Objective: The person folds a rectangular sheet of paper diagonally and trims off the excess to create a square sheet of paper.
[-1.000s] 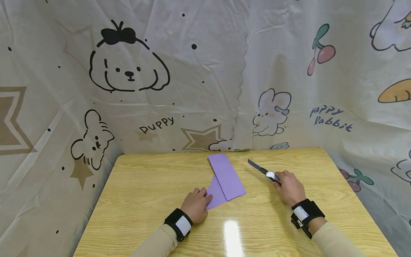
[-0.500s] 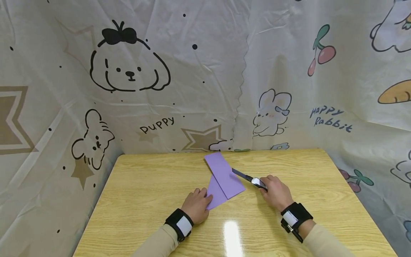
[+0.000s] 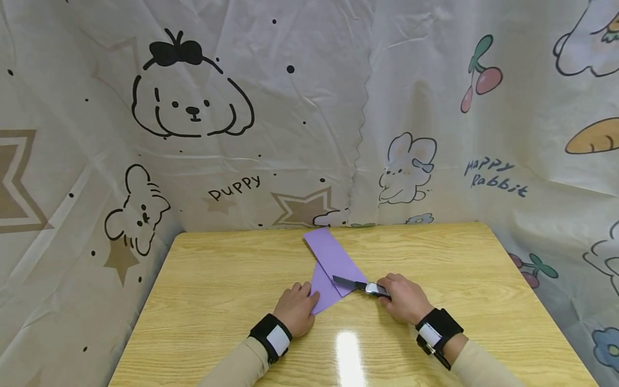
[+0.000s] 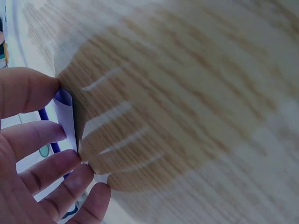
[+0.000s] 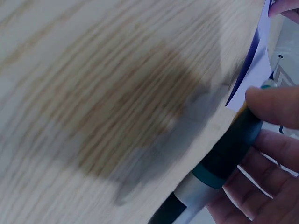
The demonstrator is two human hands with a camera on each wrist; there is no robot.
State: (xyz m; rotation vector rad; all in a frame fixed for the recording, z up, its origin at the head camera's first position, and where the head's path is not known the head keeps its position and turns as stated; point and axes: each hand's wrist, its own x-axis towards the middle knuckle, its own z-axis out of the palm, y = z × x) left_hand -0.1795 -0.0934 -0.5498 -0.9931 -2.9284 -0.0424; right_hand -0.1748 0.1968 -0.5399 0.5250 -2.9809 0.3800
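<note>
A folded purple paper (image 3: 333, 258) lies on the table toward the back. My left hand (image 3: 294, 310) pinches its lower left corner; in the left wrist view the paper's edge (image 4: 65, 114) curls up between thumb and fingers. My right hand (image 3: 406, 296) grips a utility knife (image 3: 376, 289) with a black and silver handle. Its blade (image 3: 342, 280) is slid out and points left, overlapping the paper's folded strip close to the fold edge. Up close in the right wrist view, the thumb rests along the dark handle (image 5: 226, 149), and the blade is mostly hidden.
Under everything is a light wood-grain table (image 3: 217, 279) with a bright glare spot near the front. A pale curtain (image 3: 290, 107) with cartoon prints hangs right behind its back edge and along both sides.
The right hand has brought the knife left and nearer, from beside the paper to over it. The paper's far end has swung slightly left. The left hand has stayed at its corner.
</note>
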